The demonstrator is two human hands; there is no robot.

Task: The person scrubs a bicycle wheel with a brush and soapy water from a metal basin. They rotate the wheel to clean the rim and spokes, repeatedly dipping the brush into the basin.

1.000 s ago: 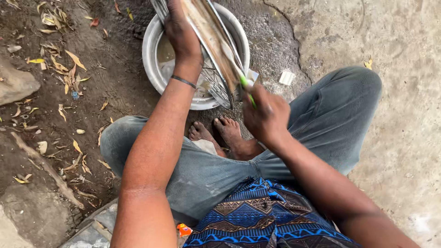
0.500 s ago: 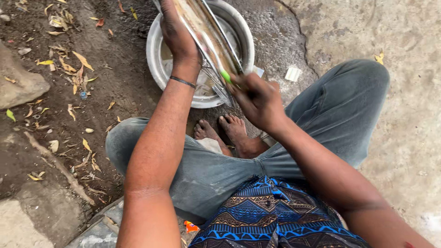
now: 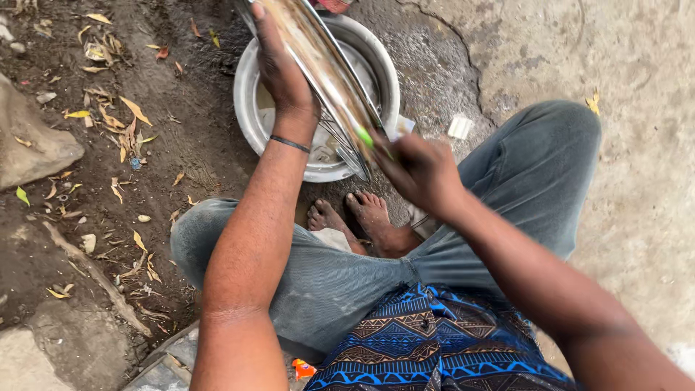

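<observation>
My left hand (image 3: 281, 69) grips the edge of a shiny metal plate (image 3: 322, 69) held tilted on edge over a round metal basin (image 3: 250, 116). My right hand (image 3: 420, 170) presses a green scrubber (image 3: 366, 137) against the plate's lower edge. A black band circles my left wrist. The basin holds murky water and what looks like a wire utensil, partly hidden behind the plate. My bare feet (image 3: 355, 217) rest on wet ground just below the basin, between my knees in grey trousers.
Dry leaves and sticks (image 3: 116, 123) lie scattered on the dirt to the left, with a large stone (image 3: 32, 145) at the left edge. A small white block (image 3: 460, 128) lies on the cracked concrete right of the basin.
My right hand with the green scrubber has slid up along the plate's lower edge. The left hand keeps its hold on the plate; the camera view has shifted slightly.
</observation>
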